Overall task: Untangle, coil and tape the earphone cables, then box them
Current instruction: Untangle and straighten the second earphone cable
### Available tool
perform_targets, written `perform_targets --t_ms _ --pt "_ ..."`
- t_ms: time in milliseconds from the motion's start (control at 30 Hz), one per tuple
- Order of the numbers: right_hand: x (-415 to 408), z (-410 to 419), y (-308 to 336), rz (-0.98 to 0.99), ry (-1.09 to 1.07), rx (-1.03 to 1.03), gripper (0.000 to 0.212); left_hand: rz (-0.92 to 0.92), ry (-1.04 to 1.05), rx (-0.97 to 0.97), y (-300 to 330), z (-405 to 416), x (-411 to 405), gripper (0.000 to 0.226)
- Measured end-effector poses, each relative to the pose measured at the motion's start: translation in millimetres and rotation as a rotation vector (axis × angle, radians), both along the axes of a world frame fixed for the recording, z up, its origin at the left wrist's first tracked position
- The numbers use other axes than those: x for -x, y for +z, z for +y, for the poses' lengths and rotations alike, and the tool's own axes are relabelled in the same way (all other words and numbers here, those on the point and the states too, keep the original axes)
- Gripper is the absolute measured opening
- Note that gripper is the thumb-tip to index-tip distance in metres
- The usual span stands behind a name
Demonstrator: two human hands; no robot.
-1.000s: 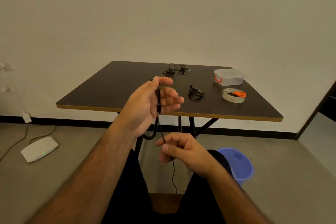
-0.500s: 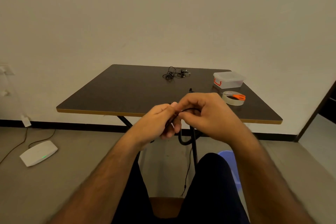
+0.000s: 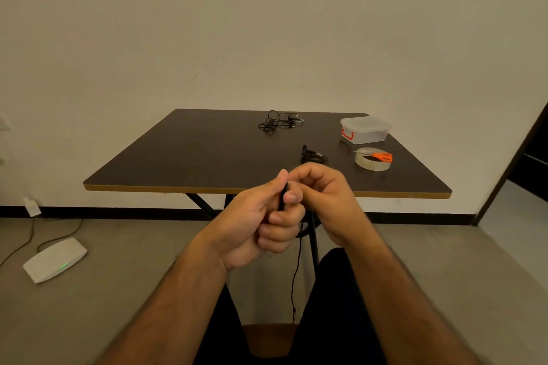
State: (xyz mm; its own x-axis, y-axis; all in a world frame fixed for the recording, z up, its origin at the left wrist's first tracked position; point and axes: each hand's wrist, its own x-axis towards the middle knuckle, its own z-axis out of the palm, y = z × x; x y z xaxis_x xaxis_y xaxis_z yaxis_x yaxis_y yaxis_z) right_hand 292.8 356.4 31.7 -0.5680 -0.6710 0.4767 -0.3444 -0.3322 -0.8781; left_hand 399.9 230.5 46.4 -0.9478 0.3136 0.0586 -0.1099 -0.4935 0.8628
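Observation:
My left hand and my right hand are pressed together in front of the table's near edge, both shut on a black earphone cable. A loop shows under my fingers and the loose end hangs down between my knees. On the dark table a tangled black earphone lies at the back. A small coiled earphone lies just beyond my right hand. A clear lidded box with red clasps stands at the back right. A roll of clear tape carries orange-handled scissors.
A white router with a green light and its cables lie on the floor at the left. Black table legs cross under the top. A dark doorway opens at the right. A brown seat edge shows between my legs.
My right hand rose from near my lap to meet my left hand. Both hands now close tighter around the cable, and the hanging end is shorter.

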Motion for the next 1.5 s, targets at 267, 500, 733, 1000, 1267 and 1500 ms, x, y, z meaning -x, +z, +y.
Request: perform_targets --t_ms 267,500,733,1000,1267,1500 --pt "-31 0 -39 -0.145 0.185 -0.175 0.020 0.196 0.220 0.013 13 1 -1 0.037" --pt "-31 11 -43 -0.111 0.324 -0.415 0.028 0.292 0.481 0.295 31 -15 0 0.046" --pt "-32 21 2 0.265 0.051 -0.609 0.023 0.232 0.648 0.581 26 -20 6 0.040" --pt "-19 19 37 0.596 -0.241 -0.456 0.010 0.047 0.441 0.705 11 -9 6 0.053" --pt "1 15 42 0.427 -0.077 -0.281 0.011 -0.027 0.231 0.518 9 -2 2 0.063" --pt "13 9 31 0.159 0.096 -0.074 0.011 0.030 0.081 0.381 7 -1 -2 0.063"
